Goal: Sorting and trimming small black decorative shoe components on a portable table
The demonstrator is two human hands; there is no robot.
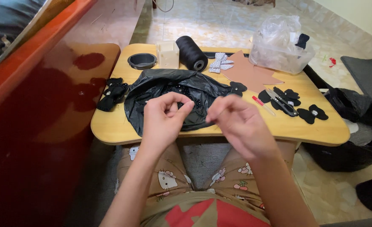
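While both hands (pixel 194 120) hover, table edge (pixel 110 136) sits just beneath.

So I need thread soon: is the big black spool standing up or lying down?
Lying down: the black spool rests on its side on the wooden table, its hollow end facing the camera.

A single head-worn camera looks steeply down from close range over the wearer's lap and both hands onto a small wooden table (pixel 110 126), facing forward across it toward tiled floor (pixel 219 21).
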